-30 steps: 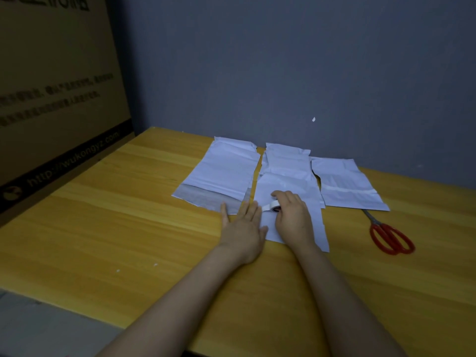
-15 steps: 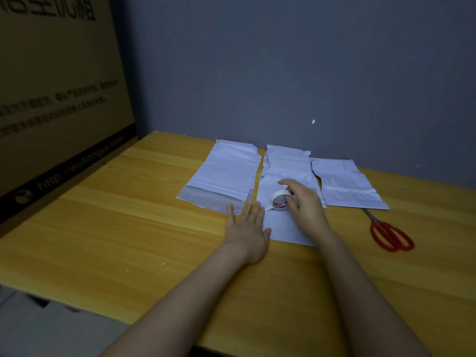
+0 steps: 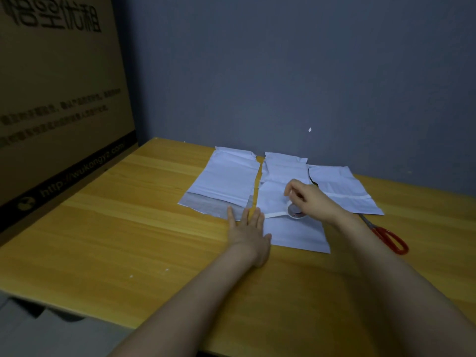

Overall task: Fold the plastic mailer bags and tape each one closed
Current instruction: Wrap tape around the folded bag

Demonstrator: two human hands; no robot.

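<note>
Three white mailer bags lie side by side on the wooden table [image 3: 134,228]: a left bag [image 3: 226,181], a middle bag [image 3: 291,228] and a right bag [image 3: 342,191]. My right hand [image 3: 309,199] grips a white tape roll [image 3: 295,212] over the middle bag. A strip of tape [image 3: 275,215] runs from the roll leftward to my left hand [image 3: 247,228], which lies flat with straight fingers on the strip's end at the middle bag's left edge.
Red-handled scissors [image 3: 386,235] lie on the table right of the bags. A large cardboard box [image 3: 59,99] stands along the left side. A grey wall [image 3: 283,73] rises just behind the bags.
My right hand has moved the tape roll rightward across the middle bag, drawing out a strip. My left hand has stayed flat in place.
</note>
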